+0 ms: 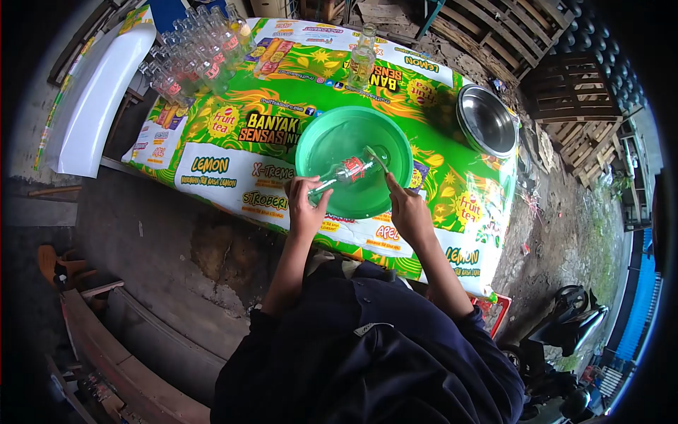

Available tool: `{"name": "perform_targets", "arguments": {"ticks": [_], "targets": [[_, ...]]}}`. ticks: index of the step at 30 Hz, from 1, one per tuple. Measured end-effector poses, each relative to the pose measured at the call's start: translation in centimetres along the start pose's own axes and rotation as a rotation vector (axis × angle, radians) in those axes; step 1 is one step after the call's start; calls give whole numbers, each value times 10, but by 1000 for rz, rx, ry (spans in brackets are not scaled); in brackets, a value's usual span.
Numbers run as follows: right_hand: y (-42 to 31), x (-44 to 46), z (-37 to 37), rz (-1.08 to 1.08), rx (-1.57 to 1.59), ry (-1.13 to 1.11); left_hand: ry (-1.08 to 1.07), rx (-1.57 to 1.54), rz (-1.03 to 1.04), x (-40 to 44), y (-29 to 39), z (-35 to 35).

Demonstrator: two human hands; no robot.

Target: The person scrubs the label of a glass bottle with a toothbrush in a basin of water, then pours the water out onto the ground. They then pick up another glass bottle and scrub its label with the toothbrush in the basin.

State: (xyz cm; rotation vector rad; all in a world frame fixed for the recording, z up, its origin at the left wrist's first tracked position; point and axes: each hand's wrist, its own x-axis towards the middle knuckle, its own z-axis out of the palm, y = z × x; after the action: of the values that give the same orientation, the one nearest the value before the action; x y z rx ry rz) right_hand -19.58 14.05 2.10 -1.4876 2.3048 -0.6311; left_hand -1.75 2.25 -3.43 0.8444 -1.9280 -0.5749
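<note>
A green plastic basin (308, 134) with water in it stands on the table in front of me. Over the basin, a clear glass bottle (351, 169) with a red label lies on its side, its neck pointing left toward me. My left hand (305, 201) is closed around the bottle's neck at the basin's near-left rim. Closed on the handle of a slim brush (376, 157), my right hand (405, 203) is over the right rim. The brush head is by the bottle's base; whether it touches the glass is hard to tell.
Several empty glass bottles (205, 53) crowd the table's far-left corner. Another bottle (363, 56) stands upright behind the basin. A steel bowl (487, 120) sits at the right end of the printed tablecloth (233, 152). Wooden pallets (575, 92) lie beyond the table.
</note>
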Motion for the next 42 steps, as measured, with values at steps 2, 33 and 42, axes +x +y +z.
{"name": "perform_targets", "arguments": {"ticks": [2, 33, 42], "targets": [[8, 7, 3, 16, -14, 29, -2, -38, -18, -1, -2, 1], [-38, -25, 11, -129, -137, -90, -71, -43, -61, 2, -7, -5], [4, 36, 24, 63, -107, 16, -125, -116, -211, 4, -10, -10]]}}
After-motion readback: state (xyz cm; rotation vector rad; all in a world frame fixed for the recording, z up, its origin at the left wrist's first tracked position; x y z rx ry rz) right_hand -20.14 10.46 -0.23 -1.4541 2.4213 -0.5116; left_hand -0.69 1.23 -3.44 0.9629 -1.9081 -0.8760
